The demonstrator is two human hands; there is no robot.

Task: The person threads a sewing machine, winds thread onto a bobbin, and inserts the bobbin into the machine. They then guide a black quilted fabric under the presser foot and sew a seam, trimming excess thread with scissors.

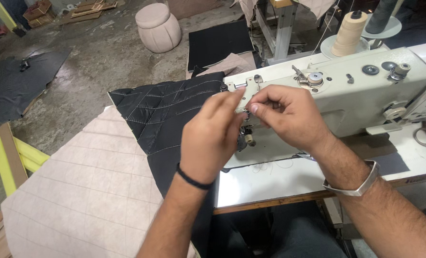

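The sewing machine [347, 91] head stands just behind both hands, left hand [213, 138] and right hand [289, 114], fingertips pinched together.

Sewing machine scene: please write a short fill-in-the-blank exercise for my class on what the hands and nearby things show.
1. Both hands, the left hand and the right hand, meet at the head of the ____ machine.
2. The quilted fabric beside the machine is ____ in colour.
3. The left wrist wears a black band; the right wrist wears a ____ bracelet.
4. The thread cone stands ____ the machine.

Missing words: sewing; black; silver; behind
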